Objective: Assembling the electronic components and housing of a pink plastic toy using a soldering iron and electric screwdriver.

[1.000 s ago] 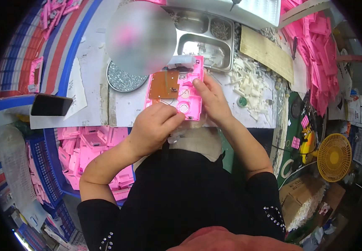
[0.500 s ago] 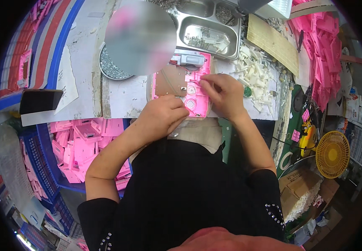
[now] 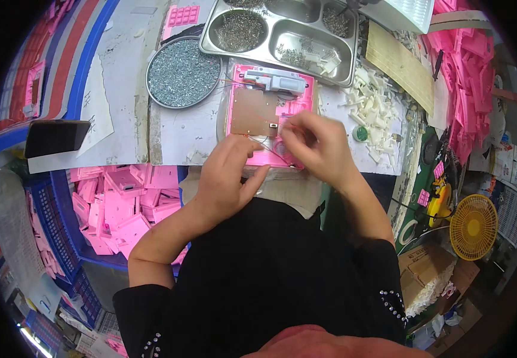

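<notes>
A pink plastic casing [image 3: 233,108] lies open at the table's front edge, with a brown circuit board [image 3: 252,112] and a grey mechanism block [image 3: 275,81] inside it. Thin wires [image 3: 275,153] run across its lower part. My left hand [image 3: 225,179] is at the casing's near left corner, thumb apart from the curled fingers, fingertips by the board's lower edge. Over the right side, my right hand [image 3: 324,148] pinches what looks like a thin wire beside the board; its fingertips partly hide it.
A round dish of small screws [image 3: 184,73] stands left of the casing. Behind is a steel compartment tray [image 3: 273,51] with small metal parts. White plastic pieces [image 3: 372,107] are heaped at right. A dark phone-like slab [image 3: 57,143] lies left; pink casings fill a blue crate [image 3: 70,224] below.
My left thumb and fingers have spread apart from their closed position. My right hand has shifted slightly toward me over the casing. The screw dish, earlier mostly covered by a blurred patch, now shows.
</notes>
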### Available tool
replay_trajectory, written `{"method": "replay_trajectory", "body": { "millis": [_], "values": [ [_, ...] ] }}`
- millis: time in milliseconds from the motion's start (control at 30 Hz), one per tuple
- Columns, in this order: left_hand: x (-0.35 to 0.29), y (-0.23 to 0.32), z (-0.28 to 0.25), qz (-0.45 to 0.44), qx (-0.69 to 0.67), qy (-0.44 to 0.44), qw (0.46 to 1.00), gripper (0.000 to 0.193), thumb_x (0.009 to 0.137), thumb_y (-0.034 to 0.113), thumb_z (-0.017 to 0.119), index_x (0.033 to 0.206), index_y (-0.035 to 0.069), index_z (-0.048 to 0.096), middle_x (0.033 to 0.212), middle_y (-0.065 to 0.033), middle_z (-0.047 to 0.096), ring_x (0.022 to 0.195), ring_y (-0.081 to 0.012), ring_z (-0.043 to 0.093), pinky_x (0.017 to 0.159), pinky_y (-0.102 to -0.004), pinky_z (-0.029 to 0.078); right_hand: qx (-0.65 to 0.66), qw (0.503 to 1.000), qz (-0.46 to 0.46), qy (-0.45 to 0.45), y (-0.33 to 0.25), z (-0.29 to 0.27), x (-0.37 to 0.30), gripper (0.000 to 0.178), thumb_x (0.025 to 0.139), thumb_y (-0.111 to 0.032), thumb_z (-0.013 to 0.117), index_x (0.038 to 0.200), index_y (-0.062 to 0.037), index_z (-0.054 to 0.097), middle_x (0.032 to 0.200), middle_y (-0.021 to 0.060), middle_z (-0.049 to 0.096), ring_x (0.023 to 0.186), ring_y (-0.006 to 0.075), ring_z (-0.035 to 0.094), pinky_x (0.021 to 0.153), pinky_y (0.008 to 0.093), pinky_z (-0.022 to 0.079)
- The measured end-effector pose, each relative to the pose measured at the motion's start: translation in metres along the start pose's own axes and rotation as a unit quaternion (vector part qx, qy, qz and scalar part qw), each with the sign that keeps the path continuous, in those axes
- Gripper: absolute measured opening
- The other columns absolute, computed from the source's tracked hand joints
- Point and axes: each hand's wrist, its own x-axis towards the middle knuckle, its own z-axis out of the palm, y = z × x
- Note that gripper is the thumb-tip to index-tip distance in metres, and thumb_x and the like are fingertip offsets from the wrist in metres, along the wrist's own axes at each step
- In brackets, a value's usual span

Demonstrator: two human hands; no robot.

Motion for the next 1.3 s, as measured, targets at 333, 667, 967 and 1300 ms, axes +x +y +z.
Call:
{"method": "replay_trajectory", "body": {
  "millis": [333,667,967,1300],
  "values": [
    [0.010,-0.026,-0.008,0.282,0.137,-0.122,0.942,0.030,0.084,0.016,0.067,0.112,0.007,0.073,0.092,-0.0036,0.063,0.086,-0.0205,0.063,0.077,-0.0359,0.049,0.043,0.971,-0.230,-0.043,0.000,-0.005,-0.021,0.032,0.081,-0.022,0.080,0.109,-0.0076,0.073,0.107,0.0068,0.066,0.090,0.0263,0.063,0.075,0.0371,0.054],
    [-0.022,-0.052,-0.039,0.013,0.148,0.042,0.988,0.018,0.081,0.009,0.079,0.075,0.008,0.062,0.074,-0.0085,0.054,0.063,-0.0294,0.059,0.057,-0.0416,0.045,-0.237,0.946,-0.221,0.025,-0.006,0.043,-0.024,0.048,0.079,-0.022,0.082,0.122,-0.0071,0.070,0.099,0.0052,0.066,0.090,0.0272,0.060,0.078,0.0401,0.047],
    [-0.066,-0.043,-0.016,0.011,0.191,-0.151,0.970,0.012,0.091,0.018,0.069,0.089,0.008,0.063,0.082,-0.0091,0.060,0.073,-0.0296,0.065,0.065,-0.0424,0.051,-0.218,0.943,-0.252,0.014,-0.011,0.078,-0.021,0.024,0.078,-0.018,0.079,0.098,-0.0095,0.067,0.101,0.0059,0.066,0.093,0.0258,0.058,0.080,0.0423,0.042],
    [-0.002,-0.057,-0.048,0.097,0.068,-0.136,0.984,0.022,0.086,0.012,0.078,0.103,0.007,0.067,0.088,-0.0114,0.060,0.079,-0.0335,0.064,0.068,-0.0428,0.053,-0.193,0.945,-0.261,-0.021,-0.004,0.057,-0.018,0.028,0.077,-0.021,0.081,0.097,-0.0101,0.065,0.105,0.0079,0.065,0.096,0.0284,0.059,0.080,0.0420,0.044]
  ]
}}
